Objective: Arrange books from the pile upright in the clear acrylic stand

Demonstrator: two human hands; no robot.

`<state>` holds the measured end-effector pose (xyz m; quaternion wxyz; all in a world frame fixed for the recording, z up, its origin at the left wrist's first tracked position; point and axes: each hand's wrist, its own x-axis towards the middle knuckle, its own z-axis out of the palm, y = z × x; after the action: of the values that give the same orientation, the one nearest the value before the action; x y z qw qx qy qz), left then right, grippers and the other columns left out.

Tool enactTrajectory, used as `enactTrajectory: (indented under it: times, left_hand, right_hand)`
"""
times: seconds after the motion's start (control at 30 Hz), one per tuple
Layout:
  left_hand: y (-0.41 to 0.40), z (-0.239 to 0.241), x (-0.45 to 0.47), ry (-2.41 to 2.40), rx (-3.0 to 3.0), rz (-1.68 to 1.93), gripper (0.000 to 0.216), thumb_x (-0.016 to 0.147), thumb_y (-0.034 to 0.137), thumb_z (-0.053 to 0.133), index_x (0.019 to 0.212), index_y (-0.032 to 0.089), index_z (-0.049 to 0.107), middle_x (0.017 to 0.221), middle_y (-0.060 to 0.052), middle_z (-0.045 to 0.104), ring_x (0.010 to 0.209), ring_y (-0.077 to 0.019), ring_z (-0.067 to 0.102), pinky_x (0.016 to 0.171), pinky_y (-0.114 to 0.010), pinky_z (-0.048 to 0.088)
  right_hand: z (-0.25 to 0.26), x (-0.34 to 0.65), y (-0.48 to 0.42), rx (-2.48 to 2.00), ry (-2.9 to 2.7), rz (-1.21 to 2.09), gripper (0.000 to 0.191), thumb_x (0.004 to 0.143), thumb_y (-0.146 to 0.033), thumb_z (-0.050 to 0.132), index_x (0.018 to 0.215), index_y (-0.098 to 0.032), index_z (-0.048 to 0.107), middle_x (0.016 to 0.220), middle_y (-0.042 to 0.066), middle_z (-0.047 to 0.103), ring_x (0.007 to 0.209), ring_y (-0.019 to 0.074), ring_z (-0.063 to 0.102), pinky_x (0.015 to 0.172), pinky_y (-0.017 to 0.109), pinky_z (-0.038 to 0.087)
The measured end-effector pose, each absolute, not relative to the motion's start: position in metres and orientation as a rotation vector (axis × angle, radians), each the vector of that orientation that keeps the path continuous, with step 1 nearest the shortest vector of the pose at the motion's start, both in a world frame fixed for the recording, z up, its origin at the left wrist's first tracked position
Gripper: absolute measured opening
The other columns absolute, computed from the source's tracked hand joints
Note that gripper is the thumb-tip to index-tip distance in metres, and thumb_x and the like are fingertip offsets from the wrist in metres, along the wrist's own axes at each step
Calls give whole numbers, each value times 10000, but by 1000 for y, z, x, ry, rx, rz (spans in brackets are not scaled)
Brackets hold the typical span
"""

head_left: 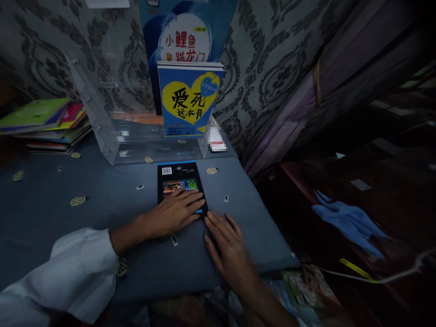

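Note:
A dark book point(180, 175) with a barcode and a coloured picture panel lies flat on the blue-grey cloth of the table point(112, 190). Across its lower half rests my left hand point(177, 209), palm down with the fingers stretched out. My right hand point(225, 243) lies by the book's lower right corner, fingers extended, with the fingertips at its edge. Whether those fingertips touch the book I cannot tell. Behind it stands a clear acrylic rack point(136, 156) holding blue books point(187, 100), the front one with a yellow heart on its cover.
Colourful books point(44, 122) are stacked at the left. A small white and red object, blurred out point(217, 138), sits beside the rack. Patterned curtains point(265, 59) hang behind. Past the table's right edge lie a blue cloth point(347, 220), a pale cord point(398, 274) and printed items point(303, 288).

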<state>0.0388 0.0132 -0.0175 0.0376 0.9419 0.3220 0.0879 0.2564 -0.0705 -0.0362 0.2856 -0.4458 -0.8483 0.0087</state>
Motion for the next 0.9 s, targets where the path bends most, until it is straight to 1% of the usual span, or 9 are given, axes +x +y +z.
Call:
enactTrajectory:
  times: [0.07,0.2,0.37,0.43,0.53,0.63,0.73,0.8,0.9]
  left_hand:
    - [23,-15,39,995,2894,248,446,1084,418,384,1461,213,504,1527,-90,537,1452,-228,452,1190,-433,335]
    - [58,-12,40,1151,2878,227,463,1074,405,407,1461,166,497,1542,-141,508,1444,-262,459,1169,-463,352]
    - [105,-10,43,1291,2827,201,436,1069,344,395,1424,124,520,1521,-172,520,1436,-272,464,1154,-440,359]
    - [116,-12,44,1282,2824,218,434,1068,336,388,1428,128,513,1516,-166,524,1429,-269,466,1144,-432,361]
    - [123,-16,43,1264,2823,285,409,1067,330,371,1414,174,522,1494,-133,550,1382,-261,503,1108,-428,385]
    - [127,-15,43,1258,2801,335,363,1062,309,364,1339,203,573,1412,-106,611,1281,-252,561,1053,-422,417]
    - [130,-12,43,1257,2788,328,336,1052,290,365,1247,193,620,1309,-107,658,1191,-259,591,1014,-426,438]
    - [131,-12,44,1257,2783,320,343,1048,279,364,1250,179,622,1317,-114,652,1193,-265,589,1008,-429,445]
    - [133,-15,40,1227,2771,327,381,1050,279,362,1346,176,579,1413,-110,607,1286,-255,554,1058,-421,430]
  right_hand:
    - [-36,256,-71,-1191,-2275,18,411,1011,-176,468,1413,-156,548,1338,151,691,1254,271,651,1062,548,508]
    - [-37,256,-71,-1193,-2250,35,436,1008,-179,479,1441,-177,531,1353,141,685,1264,267,646,1080,542,499]
    - [-37,255,-71,-1183,-2236,39,495,1006,-171,471,1499,-212,484,1330,137,700,1246,262,660,1094,531,489]
    - [-36,256,-71,-1175,-2236,38,504,1003,-163,475,1505,-206,478,1332,133,699,1249,262,658,1087,530,498]
    - [-35,257,-71,-1177,-2234,61,524,999,-163,485,1520,-213,464,1348,122,692,1264,257,648,1101,523,493]
    - [-35,257,-71,-1195,-2242,88,523,1004,-173,481,1524,-223,462,1356,120,688,1272,255,642,1112,523,484]
    - [-36,257,-71,-1207,-2241,92,487,1007,-184,481,1493,-211,498,1355,125,687,1265,260,646,1104,531,488]
    - [-37,257,-71,-1208,-2234,79,462,1008,-184,477,1468,-200,522,1350,129,690,1262,263,647,1095,535,493]
    - [-38,256,-71,-1209,-2234,76,465,1008,-183,471,1469,-205,520,1347,130,691,1267,260,643,1098,535,488]
